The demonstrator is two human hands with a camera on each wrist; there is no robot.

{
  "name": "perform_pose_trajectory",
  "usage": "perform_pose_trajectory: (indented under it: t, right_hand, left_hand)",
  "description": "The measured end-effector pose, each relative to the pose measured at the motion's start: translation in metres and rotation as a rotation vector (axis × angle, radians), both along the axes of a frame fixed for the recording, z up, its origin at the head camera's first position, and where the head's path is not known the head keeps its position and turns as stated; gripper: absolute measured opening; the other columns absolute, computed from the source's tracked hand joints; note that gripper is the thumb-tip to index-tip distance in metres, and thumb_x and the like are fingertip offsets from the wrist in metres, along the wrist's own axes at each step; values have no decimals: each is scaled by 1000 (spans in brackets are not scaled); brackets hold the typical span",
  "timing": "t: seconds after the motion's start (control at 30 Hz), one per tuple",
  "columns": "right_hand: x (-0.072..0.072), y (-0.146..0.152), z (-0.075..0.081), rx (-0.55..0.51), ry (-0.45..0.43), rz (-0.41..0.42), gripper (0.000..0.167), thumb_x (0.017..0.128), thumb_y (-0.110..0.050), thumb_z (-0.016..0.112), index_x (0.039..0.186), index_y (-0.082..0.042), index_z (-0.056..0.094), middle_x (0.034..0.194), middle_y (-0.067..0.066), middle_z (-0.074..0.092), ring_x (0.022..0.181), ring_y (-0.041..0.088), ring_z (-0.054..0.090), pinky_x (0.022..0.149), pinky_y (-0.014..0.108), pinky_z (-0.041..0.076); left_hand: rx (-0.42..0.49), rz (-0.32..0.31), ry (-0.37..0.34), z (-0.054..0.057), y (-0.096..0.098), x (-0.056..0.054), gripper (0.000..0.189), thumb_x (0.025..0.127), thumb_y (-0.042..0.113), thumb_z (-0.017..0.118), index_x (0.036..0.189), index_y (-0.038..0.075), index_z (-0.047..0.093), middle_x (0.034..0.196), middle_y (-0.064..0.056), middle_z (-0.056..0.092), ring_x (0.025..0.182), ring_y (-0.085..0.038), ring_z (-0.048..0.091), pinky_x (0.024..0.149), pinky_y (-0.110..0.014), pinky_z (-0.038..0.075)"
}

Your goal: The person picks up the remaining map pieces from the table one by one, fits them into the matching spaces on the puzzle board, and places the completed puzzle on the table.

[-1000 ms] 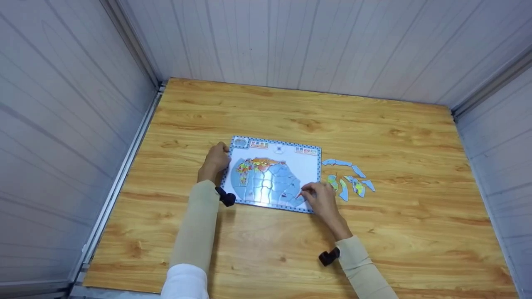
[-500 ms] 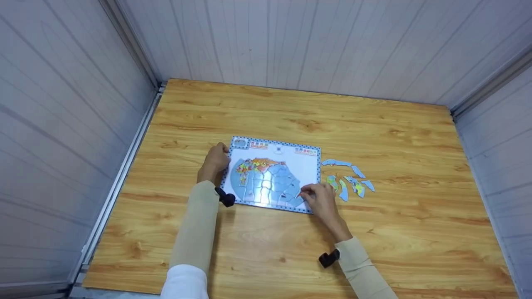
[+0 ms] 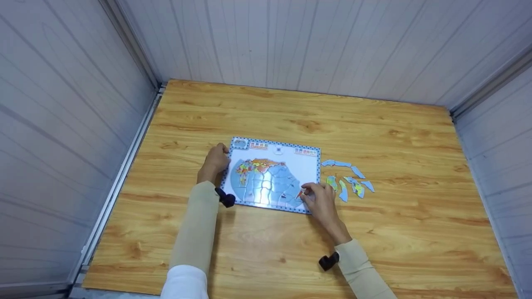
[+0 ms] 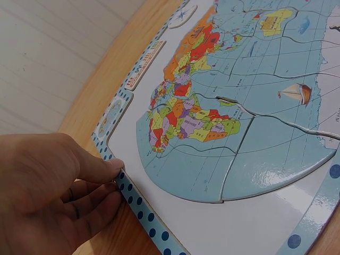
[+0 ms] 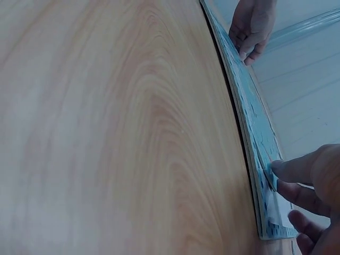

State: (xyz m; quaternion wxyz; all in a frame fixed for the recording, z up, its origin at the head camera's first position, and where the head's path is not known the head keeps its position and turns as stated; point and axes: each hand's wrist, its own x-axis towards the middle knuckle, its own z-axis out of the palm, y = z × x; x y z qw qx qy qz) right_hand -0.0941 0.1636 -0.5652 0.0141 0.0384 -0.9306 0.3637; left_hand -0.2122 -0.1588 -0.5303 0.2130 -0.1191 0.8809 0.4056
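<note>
A world-map jigsaw board [image 3: 309, 166] with a dotted blue border lies on the table, its blue rounded map partly filled with pieces. My left hand [image 3: 216, 158] pinches the board's left edge; in the left wrist view the thumb [image 4: 112, 169] lies on the border and the curled fingers sit beside and below it. At the lower right of the map, my right hand [image 3: 323, 201] holds a blue puzzle piece [image 3: 299, 194] with an orange patch between thumb and index finger. In the right wrist view both fingertips are at this piece's edge, partly hiding it.
Several loose blue puzzle pieces lie right of the board, among them a strip [image 3: 343, 163] and a green-yellow one [image 3: 358, 189]. The wooden table [image 3: 399, 141] is bounded by pale panel walls [image 3: 291, 41] at the back and sides.
My right thumb and index finger have spread slightly apart at the piece, so more of its orange patch shows. The left hand and the board stay in place.
</note>
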Motion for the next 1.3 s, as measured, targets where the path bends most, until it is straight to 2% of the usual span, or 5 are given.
perform_pose_trajectory:
  t: [0.17, 0.4, 0.57, 0.93, 1.3]
  right_hand:
    - [0, 0, 0, -5, 5, -6, 25, 85, -16, 72, 109, -12, 68, 91, -2, 64, 95, 20, 43, 87, 39, 24]
    - [-1, -2, 0, 11, 57, 12, 24, 83, -14, 73, 106, -9, 68, 91, 2, 68, 97, 22, 47, 89, 43, 27]
    - [0, -3, 0, 31, 66, 15, 21, 83, -14, 73, 104, -10, 69, 93, 2, 69, 98, 23, 48, 88, 44, 27]
    - [1, -2, 0, 14, 15, 1, 22, 86, -15, 70, 107, -12, 68, 97, 2, 69, 99, 21, 47, 90, 40, 26]
    - [3, 2, 0, -8, 14, 7, 23, 85, -16, 70, 108, -11, 67, 97, 2, 69, 103, 22, 47, 92, 42, 26]
  left_hand:
    - [6, -7, 11, -2, -1, -1, 30, 95, 4, 44, 125, 4, 44, 124, -17, 48, 111, -29, 48, 97, -44, 43]
    - [-18, -34, 53, -2, -2, 0, 34, 93, 4, 42, 127, 3, 44, 127, -19, 49, 111, -31, 48, 97, -44, 42]
    - [-13, -32, 48, -1, -2, 0, 33, 94, 5, 43, 127, 3, 44, 126, -18, 49, 111, -31, 49, 97, -44, 43]
    - [-8, -12, 24, -2, -1, -1, 30, 94, 4, 43, 124, 4, 44, 124, -18, 49, 111, -31, 49, 97, -44, 43]
    - [-17, -28, 40, -3, -2, 0, 31, 94, 4, 43, 125, 3, 44, 124, -18, 50, 110, -30, 50, 96, -43, 44]
